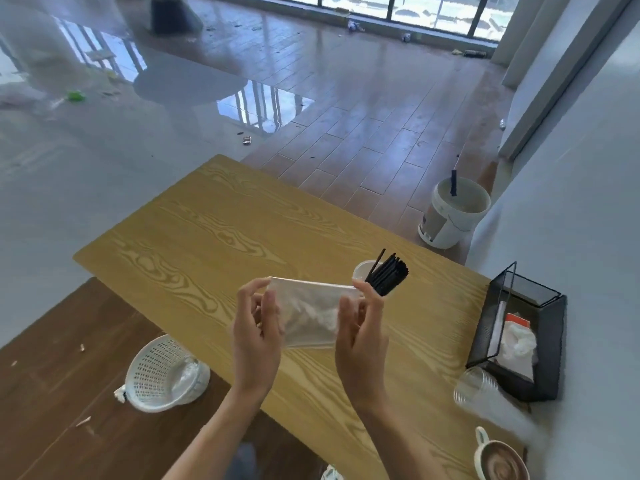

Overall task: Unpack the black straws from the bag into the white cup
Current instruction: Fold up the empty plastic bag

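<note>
The black straws (388, 277) stand bunched in the white cup (363, 271), leaning to the right, with one thin straw tilted apart from the bundle. The cup sits on the wooden counter (214, 237), just behind the right hand. In front of it, the clear bag (310, 315) is held up above the counter between both hands, and no straws show inside it. The left hand (254, 336) pinches the bag's left edge, its fingers (272, 313) curled onto the plastic. The right hand (360, 336) grips the right edge near the top corner, thumb and fingers closed on it.

At the counter's right end stands a black wire holder (519, 341) with white napkins inside; a stack of clear plastic cups (476, 384) lies beside it, and a mug of coffee (502, 462) sits near the corner. On the floor to the left lies a tipped white basket (162, 374). A white bucket (453, 213) stands on the floor beyond the counter.
</note>
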